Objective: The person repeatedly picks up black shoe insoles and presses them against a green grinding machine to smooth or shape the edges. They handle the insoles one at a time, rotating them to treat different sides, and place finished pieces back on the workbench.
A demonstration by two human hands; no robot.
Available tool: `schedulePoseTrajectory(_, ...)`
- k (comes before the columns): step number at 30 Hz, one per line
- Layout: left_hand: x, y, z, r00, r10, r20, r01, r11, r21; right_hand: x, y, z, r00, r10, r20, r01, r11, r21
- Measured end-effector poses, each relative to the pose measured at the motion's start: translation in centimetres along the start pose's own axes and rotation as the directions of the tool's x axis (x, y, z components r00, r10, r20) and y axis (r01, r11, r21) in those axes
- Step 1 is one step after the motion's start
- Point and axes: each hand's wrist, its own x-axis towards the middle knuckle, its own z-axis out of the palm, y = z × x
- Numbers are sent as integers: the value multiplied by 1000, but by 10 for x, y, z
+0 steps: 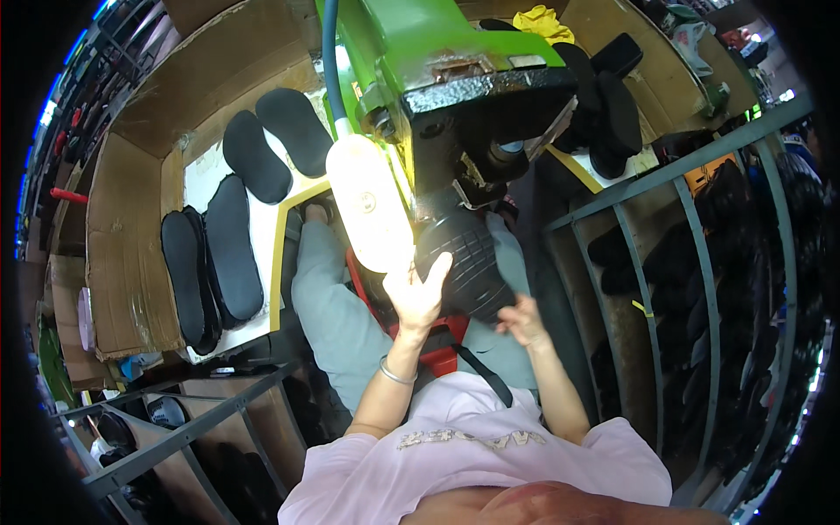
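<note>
Pinching black treaded shoe sole (475,269) at centre with right hand (524,325), left hand (416,296) with thumb wide, grip unclear, green machine (490,37) at 12 o'clock, insoles (234,254) on white board (265,229) at nine, grey metal rack (682,164) at three

Left of the machine (490,52), insoles (234,254) lie on a tabletop (266,229); before it, a sole (472,271); right of it, a rack (682,164).

black shoe outsole (473,267) | showing grooved tread upward | slanting away leftward | sitting between the left hand (416,293) and the right hand (524,324)
</note>
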Motion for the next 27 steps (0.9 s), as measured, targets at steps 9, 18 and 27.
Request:
schedulePoseTrajectory(9,25,23,-21,986,133,100,-157,944,289,53,-183,55,861,-463,-210,458,886,-74)
schedulePoseTrajectory(18,54,62,-134,995,-98,27,100,994,-47,64,-147,135,858,-474,198,468,880,82)
schedulePoseTrajectory(27,-20,4,-219,939,-334,-83,344,915,212,65,-120,171,803,-543,245,586,793,-164)
